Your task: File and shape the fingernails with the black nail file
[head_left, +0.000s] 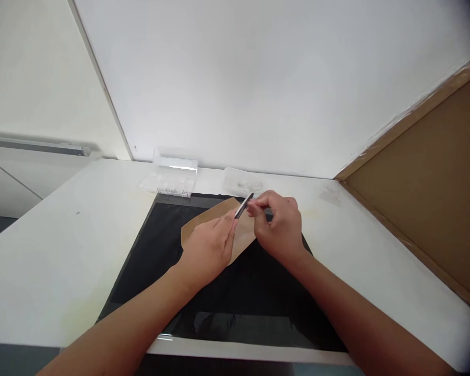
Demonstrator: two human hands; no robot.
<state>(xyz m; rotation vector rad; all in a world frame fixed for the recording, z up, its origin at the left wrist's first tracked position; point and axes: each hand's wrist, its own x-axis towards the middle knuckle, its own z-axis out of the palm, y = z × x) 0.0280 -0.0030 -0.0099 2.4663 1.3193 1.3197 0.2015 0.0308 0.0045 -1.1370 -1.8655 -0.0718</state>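
Note:
My left hand (209,243) is closed around a thin, flat object with a pale face and a dark edge (243,205), tilted up and seen nearly edge-on. Its exact kind does not show. At the far end of this object, my right hand (279,222) has its thumb and fingertips pinched together. Whatever sits between those fingertips is too small or hidden to name. Beneath both hands lies a brown paper piece (207,215) with angled corners, partly covered by the left hand. It rests on a black mat (254,287).
A clear plastic tray (174,177) stands at the mat's back left. Beside it lies a clear bag (243,181) with small things inside. Another small clear packet (329,194) is at the back right. A white wall and a brown-edged panel (426,172) bound the white table (55,250).

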